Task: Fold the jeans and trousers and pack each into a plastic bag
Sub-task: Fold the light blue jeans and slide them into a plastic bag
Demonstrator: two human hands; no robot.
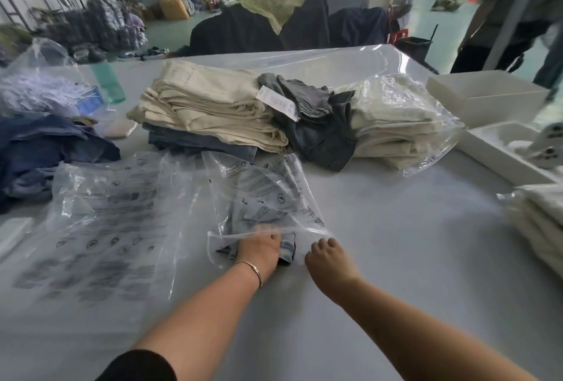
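A clear printed plastic bag [268,191] lies in the middle of the grey table [396,243] with folded light-blue jeans [259,213] inside it. My left hand [259,249] is at the bag's open near end, its fingers under the plastic against the jeans. My right hand [326,254] pinches the bag's near right corner. Further empty printed bags [103,228] lie flat to the left. Behind stands a stack of folded cream trousers [207,106] on dark jeans, with crumpled grey jeans [316,124] beside it.
A bagged pile of cream trousers [396,118] lies at the right, with white trays [487,97] beyond. More bagged cream trousers [539,222] sit at the right edge. Dark blue jeans [39,155] are heaped at the left. People stand at the far right.
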